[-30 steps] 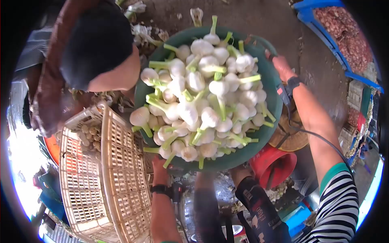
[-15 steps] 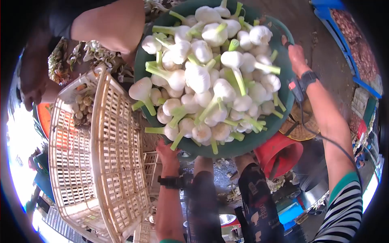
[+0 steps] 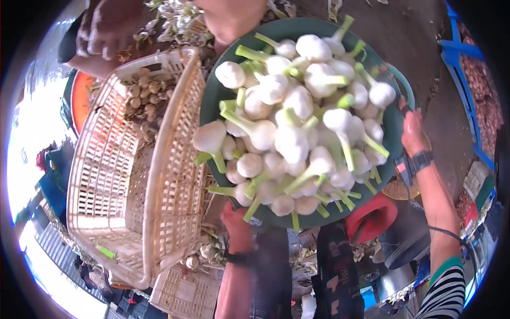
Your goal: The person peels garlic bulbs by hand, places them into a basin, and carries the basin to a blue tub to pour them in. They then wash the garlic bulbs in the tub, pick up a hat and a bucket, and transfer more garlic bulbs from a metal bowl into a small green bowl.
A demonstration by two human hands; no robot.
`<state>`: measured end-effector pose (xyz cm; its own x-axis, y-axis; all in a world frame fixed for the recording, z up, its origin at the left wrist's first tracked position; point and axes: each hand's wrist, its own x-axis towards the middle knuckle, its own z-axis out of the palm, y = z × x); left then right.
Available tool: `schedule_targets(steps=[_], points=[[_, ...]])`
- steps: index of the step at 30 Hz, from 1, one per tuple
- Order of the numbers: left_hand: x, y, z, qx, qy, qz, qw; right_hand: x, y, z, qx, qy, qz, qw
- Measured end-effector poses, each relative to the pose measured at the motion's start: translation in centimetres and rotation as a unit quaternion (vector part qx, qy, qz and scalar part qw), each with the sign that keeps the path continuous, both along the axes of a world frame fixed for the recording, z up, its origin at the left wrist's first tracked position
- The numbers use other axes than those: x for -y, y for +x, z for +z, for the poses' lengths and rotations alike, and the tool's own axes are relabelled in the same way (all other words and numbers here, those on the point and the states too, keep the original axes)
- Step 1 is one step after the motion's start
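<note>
A round dark green basin (image 3: 394,119) is heaped with white garlic bulbs (image 3: 291,143) that have short cut green stems. My left hand (image 3: 237,220) grips the basin's near left edge from below, its fingers mostly hidden under it. On the right side, my right hand (image 3: 414,133) is closed around the rim, near its raised handle. The basin hangs in front of my legs, held between both hands. Just to its left stands a white slatted plastic crate (image 3: 101,186) with small brownish bulbs (image 3: 151,101) at its far end.
Another person's hand (image 3: 109,29) and bare limb (image 3: 234,18) show at the top. Garlic trimmings (image 3: 178,24) litter the ground behind the crate. A red bucket (image 3: 374,215) lies below right of the basin. Blue-edged containers (image 3: 462,50) of reddish produce line the far right.
The basin and both my hands have shifted right and slightly down in view. More of the crate's inside shows. The other person's hand and limb appear higher up and further right.
</note>
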<state>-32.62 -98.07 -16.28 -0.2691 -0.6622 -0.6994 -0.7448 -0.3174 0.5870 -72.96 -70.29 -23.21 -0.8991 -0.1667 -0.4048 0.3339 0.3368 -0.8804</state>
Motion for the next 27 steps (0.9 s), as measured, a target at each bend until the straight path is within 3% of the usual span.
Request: schedule_targets(steps=[1,2,3,4,5,7,10,12,14,16,19,21,24,25,27], points=[[-0.1,-0.5,1.6,0.019,0.002,0.018,1.0,-0.9,0.3,0.1,0.005,-0.028,-0.011,1.0],[-0.2,-1.0,3.1,0.038,0.004,0.037,0.999,-1.9,0.8,1.1,-0.051,0.053,0.076,0.994],[-0.4,-0.8,4.0,0.052,0.01,0.057,0.997,-2.8,1.4,2.8,-0.147,0.191,0.192,0.951],[-0.7,-0.3,5.0,0.063,0.016,0.077,0.995,-3.7,1.7,4.5,-0.267,0.334,0.301,0.852],[-1.0,0.2,6.1,0.075,0.023,0.095,0.992,-4.4,2.1,6.0,-0.315,0.397,0.348,0.789],[-1.3,1.6,7.2,0.042,0.026,0.117,0.992,-4.7,2.9,8.7,-0.32,0.416,0.371,0.766],[-0.8,1.0,11.4,0.078,0.075,0.152,0.982,-5.8,1.7,10.0,-0.316,0.257,0.324,0.854],[0.3,0.9,14.2,0.064,0.067,0.07,0.993,-5.5,0.7,12.4,-0.194,0.224,0.264,0.918],[1.0,1.1,16.6,0.098,0.056,0.014,0.993,-6.3,0.8,13.5,-0.162,0.212,0.209,0.941],[0.7,2.0,18.3,0.068,0.068,0.068,0.993,-6.8,1.7,14.7,-0.155,0.222,0.179,0.946],[0.1,2.4,22.3,0.079,0.082,0.124,0.986,-5.5,2.7,20.7,-0.18,0.292,0.258,0.903],[0.3,0.5,26.6,0.023,0.089,0.194,0.977,-5.2,3.3,24.9,-0.217,0.361,0.32,0.849],[-0.5,4.3,29.3,0.027,0.03,0.101,0.994,-7.4,3.3,30.5,-0.326,0.426,0.403,0.741],[-0.6,4.7,30.5,0.042,0.064,0.147,0.986,-7.2,3.2,32.5,-0.364,0.42,0.416,0.72],[-1.0,4.8,30.8,0.071,0.128,0.24,0.96,-9.4,1.5,33.0,-0.391,0.386,0.409,0.729]])
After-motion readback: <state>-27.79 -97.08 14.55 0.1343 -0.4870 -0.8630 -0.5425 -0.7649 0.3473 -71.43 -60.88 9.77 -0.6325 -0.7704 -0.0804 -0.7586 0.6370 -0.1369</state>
